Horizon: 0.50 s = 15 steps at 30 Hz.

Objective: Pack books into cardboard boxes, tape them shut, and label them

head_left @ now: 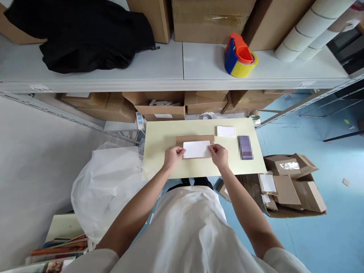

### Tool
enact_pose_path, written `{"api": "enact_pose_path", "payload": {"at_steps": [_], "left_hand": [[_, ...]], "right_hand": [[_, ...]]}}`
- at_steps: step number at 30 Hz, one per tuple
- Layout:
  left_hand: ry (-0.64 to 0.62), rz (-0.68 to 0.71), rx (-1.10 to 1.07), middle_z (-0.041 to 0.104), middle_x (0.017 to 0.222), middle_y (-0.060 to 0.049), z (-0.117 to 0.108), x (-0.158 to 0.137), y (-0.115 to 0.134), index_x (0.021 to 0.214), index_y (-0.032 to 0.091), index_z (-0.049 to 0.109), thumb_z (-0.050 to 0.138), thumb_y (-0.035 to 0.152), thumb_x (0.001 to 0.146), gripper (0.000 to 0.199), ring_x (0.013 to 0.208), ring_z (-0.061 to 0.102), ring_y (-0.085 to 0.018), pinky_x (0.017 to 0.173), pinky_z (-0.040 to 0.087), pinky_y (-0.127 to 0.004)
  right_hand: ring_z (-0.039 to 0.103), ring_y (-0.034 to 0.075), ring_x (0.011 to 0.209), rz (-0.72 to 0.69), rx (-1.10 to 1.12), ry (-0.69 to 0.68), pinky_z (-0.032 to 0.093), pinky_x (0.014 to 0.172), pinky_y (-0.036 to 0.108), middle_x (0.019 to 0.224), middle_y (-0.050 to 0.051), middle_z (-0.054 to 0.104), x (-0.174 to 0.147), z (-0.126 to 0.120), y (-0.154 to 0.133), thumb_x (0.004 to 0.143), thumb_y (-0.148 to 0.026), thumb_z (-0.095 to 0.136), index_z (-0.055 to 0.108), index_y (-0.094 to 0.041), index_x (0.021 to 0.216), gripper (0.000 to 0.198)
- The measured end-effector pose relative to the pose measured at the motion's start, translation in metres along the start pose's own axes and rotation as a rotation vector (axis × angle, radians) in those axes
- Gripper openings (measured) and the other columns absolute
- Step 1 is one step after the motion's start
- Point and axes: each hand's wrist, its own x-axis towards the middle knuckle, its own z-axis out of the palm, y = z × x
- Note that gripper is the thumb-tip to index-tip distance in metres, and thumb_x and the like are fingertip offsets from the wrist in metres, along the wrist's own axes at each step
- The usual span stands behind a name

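A blank white label (196,149) is stretched level between my two hands over the pale yellow table. My left hand (173,157) pinches its left end, and my right hand (218,155) pinches its right end. Beneath the label lies a flat brown cardboard box (195,138), partly hidden by it. To the right, behind my right hand, rests a stack of white labels (226,131). A pixelated purple item (245,147) lies farther right on the table.
Open cardboard boxes (162,110) fill the lower shelf behind the table (159,132). A tape dispenser (240,57) stands on the upper shelf beside white rolls (304,34). A white plastic bag (108,185) bulges at left; a carton of packed boxes (295,189) sits on the floor at right.
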Motion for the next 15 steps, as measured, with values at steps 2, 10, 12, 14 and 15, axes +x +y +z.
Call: {"api": "enact_pose_path", "payload": {"at_steps": [2,10,12,14,15], "left_hand": [[0.019,-0.002,0.015,0.073,0.074,-0.002,0.005,0.013,0.0,0.075,0.021,0.071,0.06,0.031,0.077,0.015,0.068,0.066,-0.016,0.068,0.049,-0.027],[0.029,-0.01,0.15,0.074,0.078,-0.003,0.016,0.025,0.003,0.092,0.019,0.068,0.061,0.025,0.08,0.016,0.078,0.069,-0.018,0.076,0.049,-0.029],[0.03,-0.034,0.228,0.074,0.079,-0.004,0.017,0.027,0.007,0.097,0.019,0.064,0.062,0.026,0.079,0.02,0.08,0.069,-0.02,0.075,0.048,-0.03],[0.028,-0.071,0.303,0.073,0.078,-0.004,0.017,0.029,0.009,0.108,0.018,0.056,0.063,0.026,0.078,0.032,0.081,0.068,-0.023,0.072,0.047,-0.031],[0.029,-0.09,0.342,0.073,0.077,-0.005,0.016,0.031,0.01,0.113,0.017,0.051,0.064,0.028,0.077,0.04,0.081,0.068,-0.024,0.071,0.047,-0.032]], "right_hand": [[0.055,0.017,0.059,-0.005,-0.083,-0.001,0.039,0.058,0.027,0.063,0.003,0.064,0.014,0.005,-0.001,0.08,-0.043,0.053,0.066,-0.019,0.075,0.027],[0.062,0.021,0.077,0.044,-0.355,-0.04,0.039,0.063,0.028,0.083,0.005,0.071,0.03,0.021,0.003,0.086,-0.036,0.048,0.065,-0.022,0.088,0.023],[0.062,0.022,0.078,0.048,-0.454,-0.045,0.038,0.063,0.029,0.084,0.006,0.07,0.03,0.026,0.001,0.087,-0.036,0.046,0.064,-0.022,0.089,0.023],[0.062,0.022,0.078,0.011,-0.552,-0.054,0.038,0.066,0.03,0.085,0.008,0.069,0.031,0.03,0.0,0.087,-0.035,0.045,0.063,-0.02,0.092,0.024],[0.062,0.023,0.078,-0.021,-0.589,-0.057,0.038,0.068,0.031,0.086,0.009,0.069,0.031,0.031,0.0,0.088,-0.036,0.045,0.062,-0.019,0.096,0.025]]}}
